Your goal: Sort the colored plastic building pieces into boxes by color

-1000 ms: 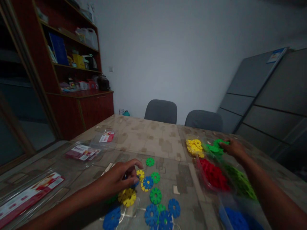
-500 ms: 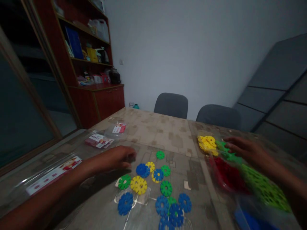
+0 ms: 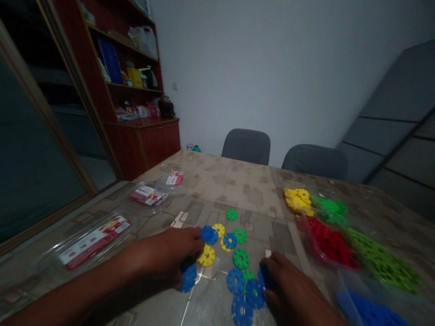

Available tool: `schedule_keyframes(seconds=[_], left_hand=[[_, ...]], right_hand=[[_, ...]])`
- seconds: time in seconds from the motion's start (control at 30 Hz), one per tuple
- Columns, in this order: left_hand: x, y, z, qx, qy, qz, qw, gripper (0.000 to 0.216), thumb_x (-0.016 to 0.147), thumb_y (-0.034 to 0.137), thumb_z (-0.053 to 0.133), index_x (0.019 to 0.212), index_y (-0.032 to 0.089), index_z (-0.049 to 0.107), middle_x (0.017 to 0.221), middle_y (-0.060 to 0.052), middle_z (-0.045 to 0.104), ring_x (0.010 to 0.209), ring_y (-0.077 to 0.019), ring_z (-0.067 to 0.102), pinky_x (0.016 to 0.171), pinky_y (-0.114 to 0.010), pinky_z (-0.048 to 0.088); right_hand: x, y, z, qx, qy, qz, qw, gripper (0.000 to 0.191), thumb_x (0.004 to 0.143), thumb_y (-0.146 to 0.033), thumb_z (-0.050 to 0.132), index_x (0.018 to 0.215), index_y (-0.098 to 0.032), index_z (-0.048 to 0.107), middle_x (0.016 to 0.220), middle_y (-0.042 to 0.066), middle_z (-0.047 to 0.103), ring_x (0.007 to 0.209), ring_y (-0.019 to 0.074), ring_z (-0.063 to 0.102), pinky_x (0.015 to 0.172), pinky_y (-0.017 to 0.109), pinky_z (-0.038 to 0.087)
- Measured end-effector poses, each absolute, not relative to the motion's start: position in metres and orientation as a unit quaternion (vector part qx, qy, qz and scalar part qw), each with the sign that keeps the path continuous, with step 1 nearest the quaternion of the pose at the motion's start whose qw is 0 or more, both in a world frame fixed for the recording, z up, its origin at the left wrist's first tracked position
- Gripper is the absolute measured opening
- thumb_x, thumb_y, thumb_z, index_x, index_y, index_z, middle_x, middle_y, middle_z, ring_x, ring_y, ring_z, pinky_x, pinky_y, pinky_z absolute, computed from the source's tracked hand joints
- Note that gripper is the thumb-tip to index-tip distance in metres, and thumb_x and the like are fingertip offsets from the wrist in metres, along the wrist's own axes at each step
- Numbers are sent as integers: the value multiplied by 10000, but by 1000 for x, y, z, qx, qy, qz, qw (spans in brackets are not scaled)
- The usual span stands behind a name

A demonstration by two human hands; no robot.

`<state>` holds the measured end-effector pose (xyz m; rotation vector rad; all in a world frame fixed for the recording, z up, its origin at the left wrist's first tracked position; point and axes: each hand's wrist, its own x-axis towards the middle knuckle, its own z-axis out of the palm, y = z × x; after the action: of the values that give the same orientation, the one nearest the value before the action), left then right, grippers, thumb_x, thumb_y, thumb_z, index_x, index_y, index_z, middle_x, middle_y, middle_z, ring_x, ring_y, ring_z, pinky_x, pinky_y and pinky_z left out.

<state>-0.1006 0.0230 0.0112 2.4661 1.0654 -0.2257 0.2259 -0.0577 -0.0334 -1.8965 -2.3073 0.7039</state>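
Note:
Several flat toothed plastic discs in blue, yellow and green lie on the table (image 3: 220,181) in front of me. My left hand (image 3: 166,256) rests knuckles up over the left end of the cluster, fingers curled down. Its fingertips are beside a blue disc (image 3: 208,234) and a yellow disc (image 3: 206,256), and another blue disc (image 3: 188,276) pokes out under the thumb. What lies beneath the palm is hidden. My right hand (image 3: 292,292) comes in from the lower right, its fingers closed on the edge of a dark blue disc (image 3: 267,277) next to more blue discs (image 3: 253,293).
Sorted piles in clear bags line the right side: yellow (image 3: 298,200), green (image 3: 331,209), red (image 3: 328,242), light green (image 3: 380,260), blue (image 3: 367,310). Clear packages (image 3: 93,242) with printed cards lie at the left. Two grey chairs (image 3: 246,146) stand behind the table, a wooden cabinet (image 3: 142,140) at left.
My right hand left the green pile at the far right and came down to the blue discs near me. My left hand slid toward me over the left of the cluster, covering a green disc.

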Motion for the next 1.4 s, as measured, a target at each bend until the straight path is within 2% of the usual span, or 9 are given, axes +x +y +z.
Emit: schedule_keyframes(seconds=[0.13,0.23,0.43,0.6,0.8,0.9,1.03,1.27,1.4], left_hand=[[-96,15,12,898,371,-78,224,471,620,57,876,983,246,642,1152,-63,634,985,-302,613,775,-366,453],[-94,16,13,890,370,-87,253,400,646,16,812,924,239,631,1086,-47,660,929,-276,624,727,-340,427],[-99,27,18,878,359,-68,308,252,698,9,695,815,226,644,824,0,673,765,-213,602,656,-317,378],[-99,21,38,864,346,-98,352,344,666,-11,688,884,254,707,790,18,672,720,-198,601,609,-293,340],[-96,16,23,873,401,-139,241,480,645,31,806,1040,292,723,854,-12,699,772,-267,629,625,-311,355],[-98,19,13,887,378,-121,236,461,618,9,839,978,262,706,973,-42,718,865,-294,646,677,-329,396],[-97,18,16,893,356,-99,258,443,625,-39,813,938,238,669,1067,-44,711,910,-271,643,710,-321,417],[-86,10,31,873,353,-119,315,312,679,-11,674,880,226,646,853,-3,693,772,-204,619,575,-290,312],[-82,4,38,865,347,-97,349,321,672,-30,652,877,216,651,847,6,673,761,-179,591,593,-280,333]], right_hand=[[232,-58,-41,-610,-761,210,64,472,796,-215,656,1268,-222,656,1444,175,586,1270,355,599,1012,432,502],[228,-57,-37,-615,-760,203,49,321,748,-155,650,1064,-201,681,1216,160,685,1051,311,681,874,393,534],[229,-56,-36,-623,-751,205,82,336,712,-130,650,1026,-249,633,1035,73,728,914,251,677,802,343,501],[228,-55,-27,-657,-736,158,36,441,776,-197,688,1213,-238,639,1244,144,695,1071,324,679,881,405,516],[221,-52,-13,-684,-714,129,-66,307,859,-165,654,1163,-191,689,1229,177,689,1081,325,688,882,395,533],[222,-52,-13,-673,-727,125,-54,258,862,-139,643,1109,-186,698,1197,175,690,1064,314,686,858,380,533],[225,-50,-12,-675,-726,130,-10,367,841,-137,673,1204,-190,657,1225,159,672,1093,318,680,853,391,530],[222,-45,-2,-697,-701,145,-45,239,890,-117,603,1121,-127,666,1188,194,666,1074,332,673,853,402,505],[225,-45,-1,-691,-702,174,3,224,829,-78,639,1045,-134,646,1048,146,706,962,294,677,802,363,470]])
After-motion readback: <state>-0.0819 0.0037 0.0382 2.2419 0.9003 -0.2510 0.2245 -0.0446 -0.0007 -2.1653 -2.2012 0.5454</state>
